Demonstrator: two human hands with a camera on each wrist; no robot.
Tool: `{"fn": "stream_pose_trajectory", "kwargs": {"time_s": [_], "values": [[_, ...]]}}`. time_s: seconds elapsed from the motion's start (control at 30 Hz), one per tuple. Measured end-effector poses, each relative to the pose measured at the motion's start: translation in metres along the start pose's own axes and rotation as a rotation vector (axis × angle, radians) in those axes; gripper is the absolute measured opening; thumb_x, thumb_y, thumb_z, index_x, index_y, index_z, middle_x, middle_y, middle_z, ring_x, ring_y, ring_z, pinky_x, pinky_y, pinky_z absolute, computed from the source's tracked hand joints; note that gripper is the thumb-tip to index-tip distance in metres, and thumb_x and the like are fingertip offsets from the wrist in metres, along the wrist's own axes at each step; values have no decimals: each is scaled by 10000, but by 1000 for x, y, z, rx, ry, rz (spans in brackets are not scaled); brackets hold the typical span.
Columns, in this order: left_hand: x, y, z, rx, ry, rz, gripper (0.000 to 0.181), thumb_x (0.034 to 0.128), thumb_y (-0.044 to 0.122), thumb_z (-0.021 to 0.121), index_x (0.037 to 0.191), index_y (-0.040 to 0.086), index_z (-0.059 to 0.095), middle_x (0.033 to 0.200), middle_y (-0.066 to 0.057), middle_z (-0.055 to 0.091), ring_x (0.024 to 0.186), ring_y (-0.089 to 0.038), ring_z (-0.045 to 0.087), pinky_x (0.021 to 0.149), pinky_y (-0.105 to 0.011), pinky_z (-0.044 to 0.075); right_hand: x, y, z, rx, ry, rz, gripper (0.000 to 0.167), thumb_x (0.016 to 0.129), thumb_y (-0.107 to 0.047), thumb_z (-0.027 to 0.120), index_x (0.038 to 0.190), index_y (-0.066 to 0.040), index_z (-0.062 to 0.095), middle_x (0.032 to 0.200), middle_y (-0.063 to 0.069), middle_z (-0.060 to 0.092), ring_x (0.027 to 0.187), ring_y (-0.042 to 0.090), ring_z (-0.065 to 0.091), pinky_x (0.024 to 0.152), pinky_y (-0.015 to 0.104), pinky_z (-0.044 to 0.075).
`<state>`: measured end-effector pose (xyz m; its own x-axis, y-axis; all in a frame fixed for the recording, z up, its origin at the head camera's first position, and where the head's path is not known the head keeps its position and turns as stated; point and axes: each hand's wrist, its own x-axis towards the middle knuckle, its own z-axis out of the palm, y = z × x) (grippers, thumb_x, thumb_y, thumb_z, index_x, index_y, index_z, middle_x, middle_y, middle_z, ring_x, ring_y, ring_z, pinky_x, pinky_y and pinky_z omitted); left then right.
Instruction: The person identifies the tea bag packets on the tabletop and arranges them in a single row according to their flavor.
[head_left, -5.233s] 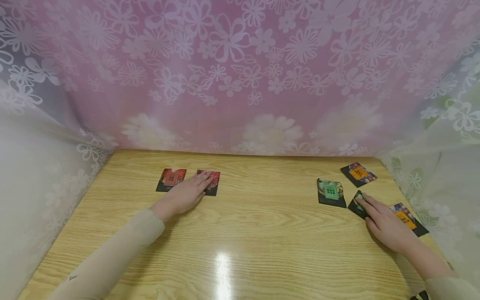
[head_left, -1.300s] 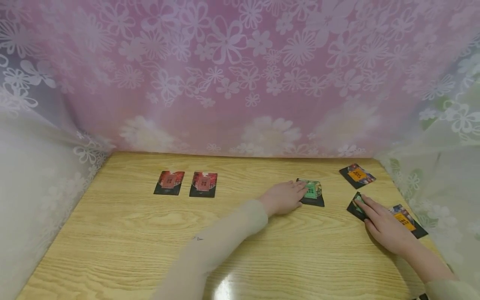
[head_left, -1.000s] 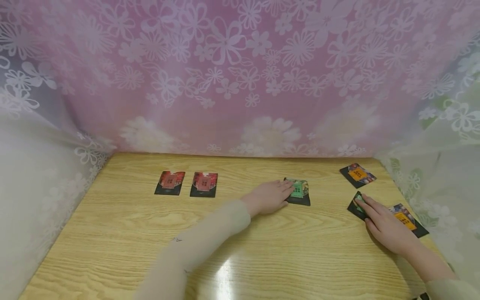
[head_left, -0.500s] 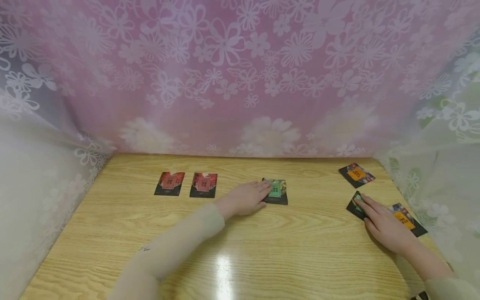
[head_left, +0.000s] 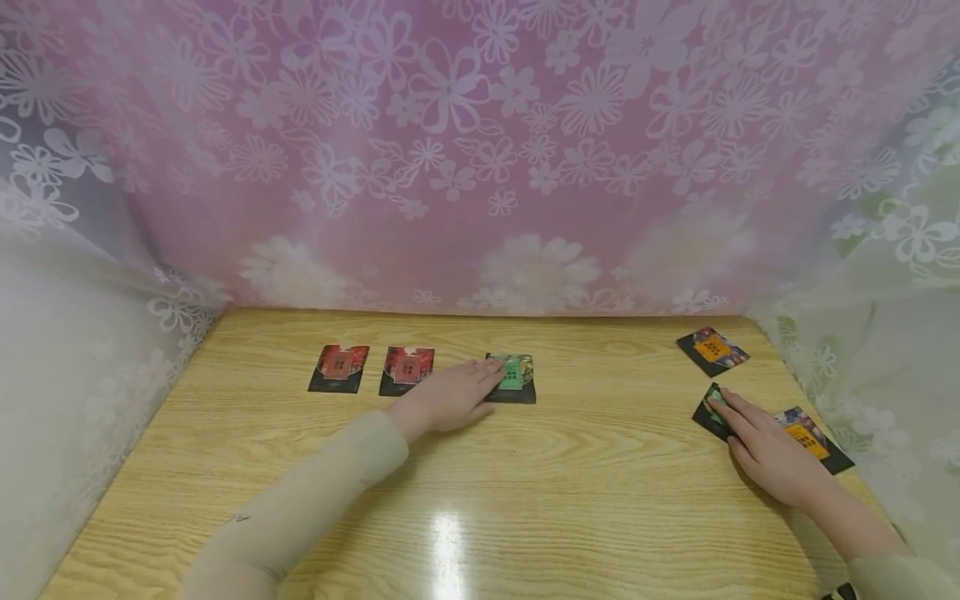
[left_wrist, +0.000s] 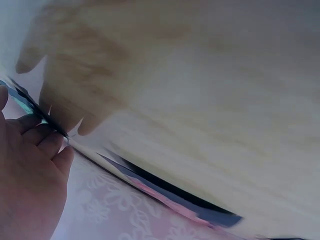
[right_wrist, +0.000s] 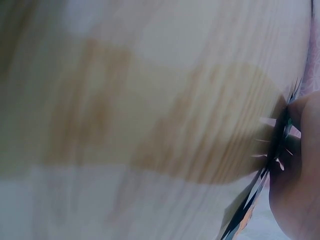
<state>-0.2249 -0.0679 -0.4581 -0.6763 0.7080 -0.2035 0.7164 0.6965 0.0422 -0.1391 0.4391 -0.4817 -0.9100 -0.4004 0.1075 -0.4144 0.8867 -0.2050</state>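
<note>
Flat on the table, a green-labelled black packet (head_left: 517,379) lies under the fingertips of my left hand (head_left: 450,395), whose fingers are extended. That hand partly covers the corner of a red packet (head_left: 406,368); another red packet (head_left: 339,368) lies further left. At the right, my right hand (head_left: 768,454) rests its straight fingers on a second green packet (head_left: 712,415), mostly hidden beneath them. Close by that hand is an orange-labelled packet (head_left: 813,442). In the left wrist view my left hand (left_wrist: 35,165) touches the packet's edge; the right wrist view shows my right hand (right_wrist: 295,160) likewise.
Another orange-labelled packet (head_left: 712,350) lies at the back right of the wooden table (head_left: 585,500). A pink flowered curtain (head_left: 465,167) hangs along the back edge, and pale lace cloth (head_left: 67,375) borders the sides. A dark striped item (head_left: 842,592) shows at the lower right edge.
My left hand has left the right-hand red packet and slid the green packet leftward across the table, close to the red pair. My right hand stays in place on the other green packet.
</note>
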Motion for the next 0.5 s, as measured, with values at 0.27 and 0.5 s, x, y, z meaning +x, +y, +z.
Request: {"fn": "stream_pose_trajectory", "kwargs": {"time_s": [0.27,0.5], "values": [[-19,-12,-1,-21,16,-5,675,1153,469,389,1704,107,244,1795,-64,176,1661,-218,206,1372,-396,212,0,0,1,-5,10,-9,590,1085,-60,554,1644,-41,366,1671,312,333,1441,578,394,1155,736,337],[-30,-20,-1,-27,17,-7,672,1153,464,394,1706,113,241,1794,-68,176,1659,-234,215,1369,-416,221,0,-1,0,-2,0,1,591,1087,-62,551,1646,-40,361,1681,302,319,1438,581,392,1088,747,379]]}}
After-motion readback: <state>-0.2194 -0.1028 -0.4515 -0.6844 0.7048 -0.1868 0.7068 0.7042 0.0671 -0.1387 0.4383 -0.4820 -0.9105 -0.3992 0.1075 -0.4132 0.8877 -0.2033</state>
